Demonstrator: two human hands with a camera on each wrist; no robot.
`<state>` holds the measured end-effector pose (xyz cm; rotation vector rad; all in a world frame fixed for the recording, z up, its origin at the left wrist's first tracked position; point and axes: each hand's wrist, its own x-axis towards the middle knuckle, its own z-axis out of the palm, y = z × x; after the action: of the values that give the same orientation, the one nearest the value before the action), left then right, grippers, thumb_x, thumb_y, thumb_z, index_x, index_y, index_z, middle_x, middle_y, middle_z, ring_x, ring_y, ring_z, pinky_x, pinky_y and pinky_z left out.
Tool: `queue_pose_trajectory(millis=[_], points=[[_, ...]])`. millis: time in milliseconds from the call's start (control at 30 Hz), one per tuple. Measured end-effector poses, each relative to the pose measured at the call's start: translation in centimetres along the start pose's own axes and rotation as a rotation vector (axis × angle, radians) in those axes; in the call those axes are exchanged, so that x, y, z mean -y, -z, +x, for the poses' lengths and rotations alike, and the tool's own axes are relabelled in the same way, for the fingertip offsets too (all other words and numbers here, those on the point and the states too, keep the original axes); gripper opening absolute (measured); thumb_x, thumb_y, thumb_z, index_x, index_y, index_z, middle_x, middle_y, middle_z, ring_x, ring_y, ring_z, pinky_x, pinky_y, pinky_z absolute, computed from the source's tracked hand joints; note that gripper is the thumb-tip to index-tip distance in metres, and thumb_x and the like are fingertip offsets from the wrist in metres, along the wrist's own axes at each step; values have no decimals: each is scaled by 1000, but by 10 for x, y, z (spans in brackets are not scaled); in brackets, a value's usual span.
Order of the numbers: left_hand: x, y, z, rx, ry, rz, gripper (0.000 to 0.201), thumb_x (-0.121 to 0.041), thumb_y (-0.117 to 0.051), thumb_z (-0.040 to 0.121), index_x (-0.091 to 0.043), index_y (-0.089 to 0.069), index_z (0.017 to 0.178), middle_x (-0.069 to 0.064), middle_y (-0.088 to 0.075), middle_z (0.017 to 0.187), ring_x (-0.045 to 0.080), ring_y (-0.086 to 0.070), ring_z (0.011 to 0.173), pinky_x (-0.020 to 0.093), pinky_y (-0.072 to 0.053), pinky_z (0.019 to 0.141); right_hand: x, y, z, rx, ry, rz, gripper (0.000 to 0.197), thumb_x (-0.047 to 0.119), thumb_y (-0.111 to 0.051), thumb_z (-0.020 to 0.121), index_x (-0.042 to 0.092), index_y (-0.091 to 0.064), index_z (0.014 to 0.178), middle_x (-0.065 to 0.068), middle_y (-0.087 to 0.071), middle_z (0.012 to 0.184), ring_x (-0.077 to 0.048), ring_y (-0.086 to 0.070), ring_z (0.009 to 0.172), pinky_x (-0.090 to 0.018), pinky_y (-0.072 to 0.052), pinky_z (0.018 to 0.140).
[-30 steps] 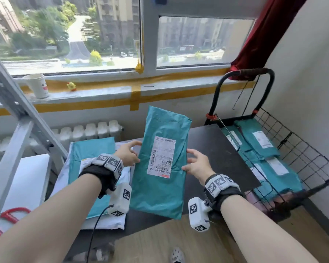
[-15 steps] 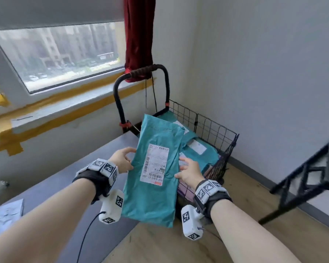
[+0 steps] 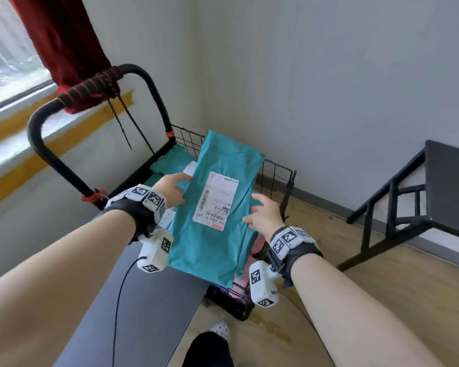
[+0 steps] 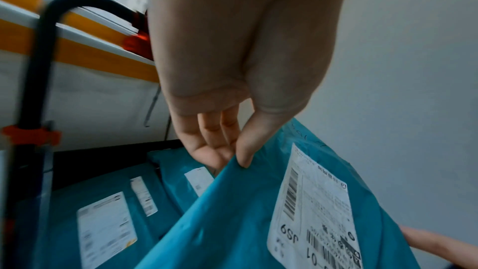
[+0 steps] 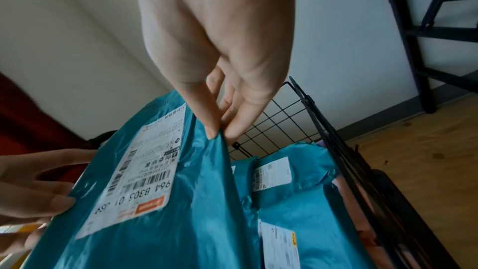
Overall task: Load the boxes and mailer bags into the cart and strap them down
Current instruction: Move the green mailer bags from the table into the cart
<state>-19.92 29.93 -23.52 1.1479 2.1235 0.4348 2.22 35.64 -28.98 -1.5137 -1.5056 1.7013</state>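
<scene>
Teal mailer bag (image 3: 217,207) above the cart (image 3: 276,170) — opposite edges pinched in left hand (image 3: 170,190) and right hand (image 3: 264,215) grip.

A mailer bag (image 3: 217,207) hangs over the cart (image 3: 276,168), above other mailer bags (image 5: 292,179) lying inside; the table (image 3: 143,300) stands left of the cart.

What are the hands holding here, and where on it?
A teal mailer bag, pinched at its two long side edges: left hand on the left edge, right hand on the right.
</scene>
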Motion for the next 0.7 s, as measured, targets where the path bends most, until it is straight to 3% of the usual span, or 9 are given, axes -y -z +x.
queue_pose_trajectory(millis=[67,167,267,367,400,467,533,600,700], points=[[-9,-2,37,56,-35,22,59,8,-58,83,-21,-47,134,11,-58,90,25,-59,78,39,-55,81,-2,-2,25,-80,-47,21,59,-21,-55,78,8,-50,129,-11,-65,83,-25,-64,76,-38,-56,71],[-9,-12,91,127,-62,23,56,8,-56,84,-22,-49,131,8,-55,77,22,-55,70,31,-50,73,-12,-8,57,-176,-120,34,61,-21,-55,78,10,-50,130,-5,-62,74,-25,-62,73,-40,-55,70],[9,-32,135,216,-30,19,58,8,-57,84,-20,-49,133,11,-53,87,26,-55,76,33,-53,74,-27,-19,88,-227,-213,-7,58,-18,-57,76,9,-52,128,-3,-61,70,-27,-63,75,-47,-56,77],[29,-62,168,325,36,-26,59,12,-55,83,-19,-49,133,11,-53,83,26,-56,70,24,-56,53,-49,-23,110,-273,-300,-62,54,-14,-58,77,9,-54,126,-5,-63,71,-30,-65,77,-49,-57,77],[35,-71,178,355,55,-40,59,14,-54,83,-18,-50,133,10,-52,80,24,-56,67,22,-55,49,-57,-23,116,-288,-329,-76,53,-13,-59,78,10,-55,126,-6,-64,73,-30,-66,79,-48,-57,77],[43,-87,193,400,87,-55,58,16,-53,83,-15,-50,132,9,-50,75,24,-54,67,27,-57,58,-71,-24,127,-319,-384,-115,52,-10,-60,79,15,-56,124,-3,-64,75,-29,-67,84,-44,-57,78],[50,-102,204,427,108,-60,56,17,-53,83,-15,-52,130,9,-50,72,24,-53,66,25,-57,52,-83,-27,133,-344,-433,-150,47,-7,-60,80,20,-57,119,0,-64,74,-28,-67,83,-41,-58,76],[55,-116,209,457,124,-69,56,15,-54,83,-15,-52,130,10,-50,76,26,-54,69,22,-54,46,-94,-30,137,-375,-448,-190,39,-2,-60,82,18,-60,115,-6,-69,86,-29,-67,86,-38,-57,75],[63,-133,211,489,145,-73,56,15,-55,82,-16,-53,129,9,-51,75,27,-56,70,30,-58,54,-104,-30,140,-429,-467,-252,33,1,-60,84,12,-61,114,-8,-68,103,-28,-65,93,-31,-53,76]])
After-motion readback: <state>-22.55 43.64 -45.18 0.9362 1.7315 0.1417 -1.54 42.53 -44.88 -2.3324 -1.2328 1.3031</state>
